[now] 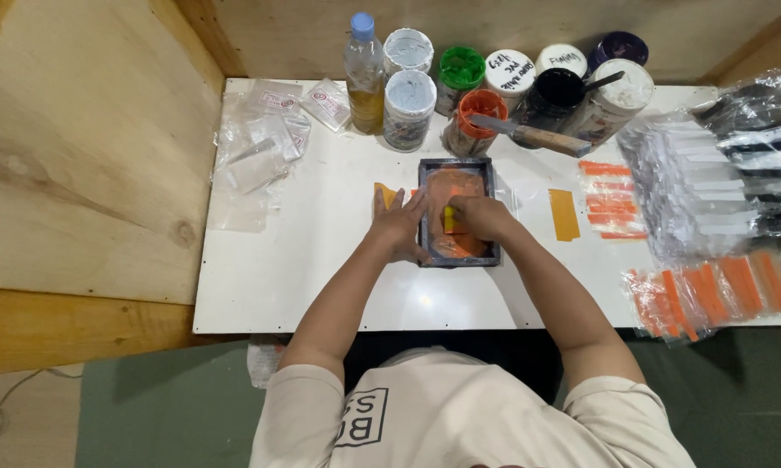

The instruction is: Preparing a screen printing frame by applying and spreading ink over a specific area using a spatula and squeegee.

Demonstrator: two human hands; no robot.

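A small dark-framed printing screen (456,165) smeared with orange ink lies flat in the middle of the white table (278,286). My left hand (399,224) presses flat on the table against the frame's left edge, fingers spread. My right hand (481,217) is inside the frame, closed on a small yellow squeegee (450,220) that rests on the orange mesh. An orange-yellow strip (385,193) pokes out from under the frame's left side.
Paint tubs in white, green, orange and black, a bottle of yellow liquid (365,74) and a wooden-handled spatula (537,136) line the far edge. Clear plastic bags (265,143) lie at the left. Orange strips (711,295), packed sleeves (711,186) and one loose strip (564,214) sit at the right.
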